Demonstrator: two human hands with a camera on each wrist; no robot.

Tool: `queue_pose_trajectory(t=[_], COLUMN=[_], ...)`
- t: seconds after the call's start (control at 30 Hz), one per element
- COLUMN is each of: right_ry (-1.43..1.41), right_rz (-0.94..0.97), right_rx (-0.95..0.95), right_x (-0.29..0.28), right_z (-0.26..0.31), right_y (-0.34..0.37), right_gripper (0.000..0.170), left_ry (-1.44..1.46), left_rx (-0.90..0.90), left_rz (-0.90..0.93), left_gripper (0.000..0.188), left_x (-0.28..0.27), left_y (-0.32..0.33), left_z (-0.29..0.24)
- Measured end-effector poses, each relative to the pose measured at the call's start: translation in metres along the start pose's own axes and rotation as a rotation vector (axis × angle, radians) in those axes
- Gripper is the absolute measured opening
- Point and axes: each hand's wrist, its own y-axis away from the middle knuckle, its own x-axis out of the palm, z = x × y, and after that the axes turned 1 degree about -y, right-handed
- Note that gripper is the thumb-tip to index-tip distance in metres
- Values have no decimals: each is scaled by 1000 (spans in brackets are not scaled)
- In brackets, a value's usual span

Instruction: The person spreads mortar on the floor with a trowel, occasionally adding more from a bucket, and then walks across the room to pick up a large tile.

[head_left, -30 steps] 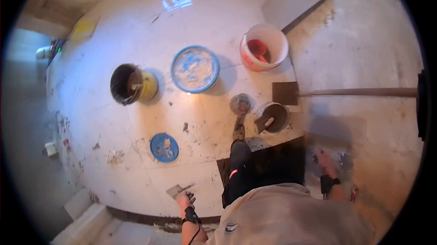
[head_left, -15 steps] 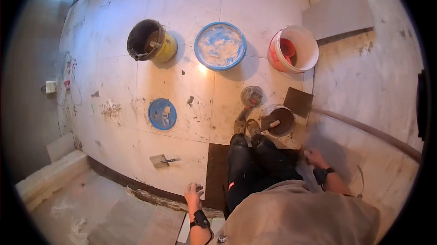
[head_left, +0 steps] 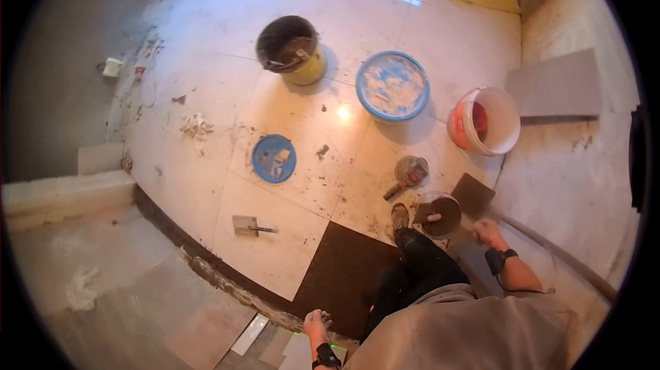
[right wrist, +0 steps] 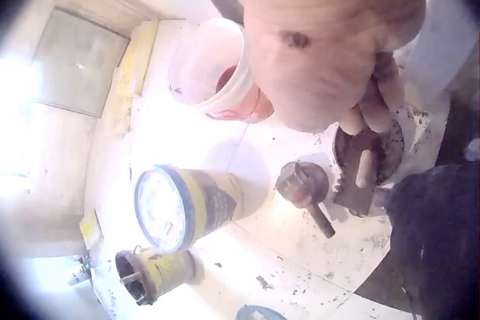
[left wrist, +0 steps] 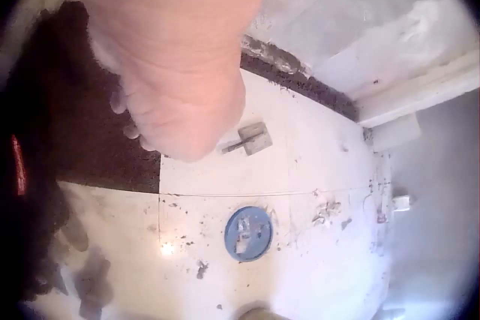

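Observation:
My left hand (head_left: 317,325) hangs loosely curled and holds nothing, over the corner of the dark adhesive patch (head_left: 347,263). Nearest to it on the floor lies a small trowel (head_left: 246,225), also in the left wrist view beyond the palm. My right hand (head_left: 489,234) is curled around a flat grey blade-like tool (right wrist: 450,46), whose handle is hidden in the fist. Close ahead of that hand stands a small bucket (head_left: 450,217) of dark mix, with a notched trowel (right wrist: 356,189) across its rim. A suction lifter (head_left: 411,176) with a red-marked handle sits beside it.
Farther out stand a yellow bucket (head_left: 313,69), a blue-lidded pail (head_left: 392,86) and a white bucket (head_left: 498,122) with a red scoop. A blue lid (head_left: 273,159) lies mid-floor. A long wooden handle (head_left: 557,253) runs along the right; a raised ledge (head_left: 69,198) borders the left.
The view has swung left, so the floor things sit farther right. My right hand has moved forward near the small bucket, and the feet have stepped. My left hand stays loose.

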Motion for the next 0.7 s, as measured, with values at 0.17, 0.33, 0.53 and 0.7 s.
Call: queue_pose_trajectory(t=[0.17,0.33,0.53,0.7], right_ry=[107,-16,-59,-57], right_rz=[130,113,62,100], right_rx=[-134,-124,-204,-158], right_x=[20,45,74,116], right_z=[40,104,144,187], right_y=[-21,-35,-40,-27], right_gripper=[22,21,23,23], left_ry=[120,249,164,100], left_rx=[-54,-153,-383,-398], left_rz=[-152,-190,-272,-251], left_gripper=[13,12,13,15], left_x=[-14,-28,-22,-21], left_y=[35,58,7,-90], left_z=[-4,26,45,-7])
